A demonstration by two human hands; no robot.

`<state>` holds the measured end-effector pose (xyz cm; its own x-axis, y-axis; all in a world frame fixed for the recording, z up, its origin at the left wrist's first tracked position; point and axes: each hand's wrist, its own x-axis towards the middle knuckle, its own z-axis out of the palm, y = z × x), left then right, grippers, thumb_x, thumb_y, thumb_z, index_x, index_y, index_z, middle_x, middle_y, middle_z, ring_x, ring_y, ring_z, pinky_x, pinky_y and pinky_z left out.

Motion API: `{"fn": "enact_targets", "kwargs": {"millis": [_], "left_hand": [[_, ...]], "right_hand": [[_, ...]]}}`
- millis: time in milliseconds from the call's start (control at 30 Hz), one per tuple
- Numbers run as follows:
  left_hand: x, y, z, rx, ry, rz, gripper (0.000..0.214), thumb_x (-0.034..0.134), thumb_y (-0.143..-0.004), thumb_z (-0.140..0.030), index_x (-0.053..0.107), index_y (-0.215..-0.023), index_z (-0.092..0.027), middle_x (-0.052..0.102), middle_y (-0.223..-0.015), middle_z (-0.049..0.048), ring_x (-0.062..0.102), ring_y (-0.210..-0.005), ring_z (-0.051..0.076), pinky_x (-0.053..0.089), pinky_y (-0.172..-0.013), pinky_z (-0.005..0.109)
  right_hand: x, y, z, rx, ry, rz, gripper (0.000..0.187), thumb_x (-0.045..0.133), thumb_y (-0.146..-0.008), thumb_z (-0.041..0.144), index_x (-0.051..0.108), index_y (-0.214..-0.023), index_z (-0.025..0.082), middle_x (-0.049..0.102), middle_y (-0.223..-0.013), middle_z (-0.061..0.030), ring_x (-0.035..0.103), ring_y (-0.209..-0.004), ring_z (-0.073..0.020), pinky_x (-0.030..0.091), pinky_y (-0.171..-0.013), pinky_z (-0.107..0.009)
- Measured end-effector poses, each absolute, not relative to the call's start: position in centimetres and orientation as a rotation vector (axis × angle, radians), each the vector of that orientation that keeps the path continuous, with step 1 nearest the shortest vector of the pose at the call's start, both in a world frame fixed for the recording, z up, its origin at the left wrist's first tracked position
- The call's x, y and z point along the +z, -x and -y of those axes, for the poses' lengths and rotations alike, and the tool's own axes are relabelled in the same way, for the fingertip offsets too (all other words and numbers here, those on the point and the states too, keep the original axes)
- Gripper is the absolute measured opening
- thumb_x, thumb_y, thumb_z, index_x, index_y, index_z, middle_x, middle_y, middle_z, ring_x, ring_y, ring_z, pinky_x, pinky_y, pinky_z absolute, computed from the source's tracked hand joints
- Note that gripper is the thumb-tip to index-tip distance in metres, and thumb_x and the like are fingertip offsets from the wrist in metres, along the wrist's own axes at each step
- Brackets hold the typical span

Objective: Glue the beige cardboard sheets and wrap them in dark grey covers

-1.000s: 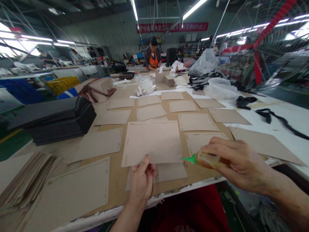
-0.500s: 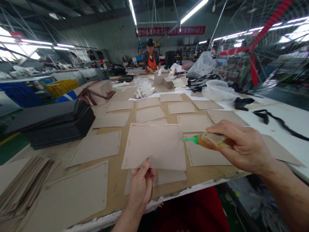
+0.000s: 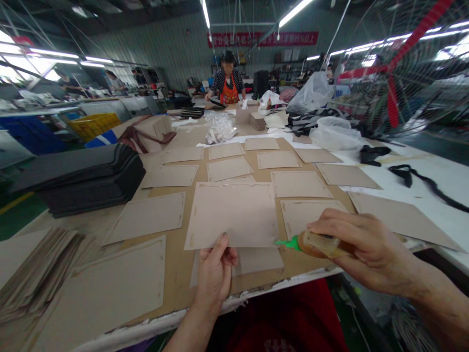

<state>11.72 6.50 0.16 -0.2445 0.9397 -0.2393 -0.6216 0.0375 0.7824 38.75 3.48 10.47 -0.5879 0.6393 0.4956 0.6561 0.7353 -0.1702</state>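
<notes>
My left hand (image 3: 218,266) pinches the near edge of a beige cardboard sheet (image 3: 232,215), thumb on top, holding it raised and tilted over the table. Thin strips of glue show along its far and side edges. In my right hand (image 3: 366,249) is a glue bottle (image 3: 318,243) with amber contents, lying on its side in the grip. Its green nozzle (image 3: 287,243) points left, its tip at the sheet's near right corner. Under the held sheet, another cardboard sheet (image 3: 258,260) lies partly hidden on the table.
Several glue-edged sheets (image 3: 300,185) lie in rows on the brown board. To the left are a black stack of panels (image 3: 84,181) and a pile of cardboard (image 3: 36,274). Plastic bags (image 3: 333,134), black straps (image 3: 421,181) and a fan (image 3: 394,73) are at right. A co-worker (image 3: 227,83) stands across the table.
My right hand has moved the glue bottle nearer to me along the sheet's right edge, from its upper part to the near corner. The co-worker now holds up a dark piece.
</notes>
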Motion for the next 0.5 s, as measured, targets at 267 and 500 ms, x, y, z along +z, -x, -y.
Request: {"fn": "enact_targets", "kwargs": {"millis": [267,500], "left_hand": [[0.4,-11.7,-6.5,1.565,-0.412,-0.985,0.034,0.093,-0.051,-0.027,0.067,-0.069,-0.014,0.061,-0.055,-0.0054,0.055,-0.041,0.008,0.043,-0.036,0.017],[-0.1,-11.0,-6.3,1.531,-0.442,-1.102,0.035,0.094,-0.049,-0.028,0.067,-0.068,-0.016,0.062,-0.057,-0.0037,0.056,-0.046,0.01,0.048,-0.039,0.018]], "right_hand": [[9.6,-38.8,-2.8,0.095,0.977,2.375,0.038,0.054,-0.084,0.006,0.053,-0.119,0.02,0.06,-0.092,-0.0052,0.059,-0.077,-0.0176,0.046,-0.065,-0.028],[9.1,-39.5,-2.7,0.265,0.96,2.077,0.035,0.058,-0.085,0.007,0.058,-0.116,0.021,0.058,-0.082,-0.0014,0.056,-0.068,-0.0148,0.041,-0.06,-0.026]]}}
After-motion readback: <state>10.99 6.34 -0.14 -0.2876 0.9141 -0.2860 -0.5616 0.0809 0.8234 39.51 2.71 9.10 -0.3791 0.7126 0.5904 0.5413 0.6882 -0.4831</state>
